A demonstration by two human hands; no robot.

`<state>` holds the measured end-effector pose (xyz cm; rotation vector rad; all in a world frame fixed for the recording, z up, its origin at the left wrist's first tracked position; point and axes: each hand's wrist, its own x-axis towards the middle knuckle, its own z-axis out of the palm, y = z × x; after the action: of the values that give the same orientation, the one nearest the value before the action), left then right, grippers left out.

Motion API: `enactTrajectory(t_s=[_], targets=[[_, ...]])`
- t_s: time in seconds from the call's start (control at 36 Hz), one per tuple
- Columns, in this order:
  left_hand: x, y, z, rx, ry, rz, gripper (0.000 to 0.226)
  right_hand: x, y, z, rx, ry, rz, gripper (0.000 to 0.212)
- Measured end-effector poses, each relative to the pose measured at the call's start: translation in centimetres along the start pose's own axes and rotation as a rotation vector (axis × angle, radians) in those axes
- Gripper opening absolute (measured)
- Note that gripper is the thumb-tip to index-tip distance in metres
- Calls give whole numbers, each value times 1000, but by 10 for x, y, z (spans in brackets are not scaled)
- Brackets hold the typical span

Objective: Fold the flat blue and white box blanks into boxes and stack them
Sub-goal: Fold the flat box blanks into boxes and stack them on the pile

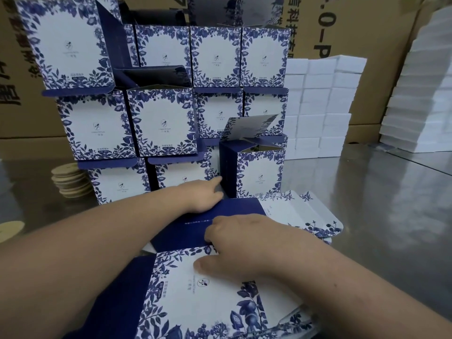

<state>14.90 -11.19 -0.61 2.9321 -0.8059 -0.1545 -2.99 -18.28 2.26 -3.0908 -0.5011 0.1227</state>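
A pile of flat blue and white box blanks [186, 294] lies in front of me on the steel table. My right hand [234, 243] rests on the top blank, fingers curled at the edge of its navy panel [227, 216], thumb on the white face. My left hand [203, 194] reaches forward with straight fingers touching the navy side of a folded box [254, 172] that stands at the bottom right of the stack. Behind it rises a wall of folded boxes [161, 121], three rows high, lids open.
A stack of tan round discs [71, 182] sits left of the boxes, with one more disc [9, 228] at the far left. White foam blocks [320, 104] are piled behind on the right. Brown cartons [354, 25] form the backdrop. The steel table [391, 204] extends right.
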Motion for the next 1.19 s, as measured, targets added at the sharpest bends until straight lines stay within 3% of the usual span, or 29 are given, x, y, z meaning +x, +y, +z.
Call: enactTrajectory(t_s=[0.14,0.72,0.81,0.89,0.94,1.0,1.14,1.19], targets=[[5,3,1,113,-14,-87,55,-1,1,0,-3,-16,2,44],[9,15,-3,477,234,-148,38,-1,1,0,-31,-29,12,44],[11,13,-4,408,172,-111,45,0,1,0,-37,-24,14,44],[10,6,-5,256,4,-98,57,0,2,1,-34,-20,14,44],[5,1,-6,180,-10,-80,54,0,2,1,-38,-25,11,45],[-2,-3,-8,154,148,-42,45,0,1,1,-40,-25,7,47],[-30,-11,-42,134,894,121,13,0,2,1,-34,-17,0,48],[-38,-19,-59,138,1083,146,23,-1,1,1,-30,-14,-2,47]])
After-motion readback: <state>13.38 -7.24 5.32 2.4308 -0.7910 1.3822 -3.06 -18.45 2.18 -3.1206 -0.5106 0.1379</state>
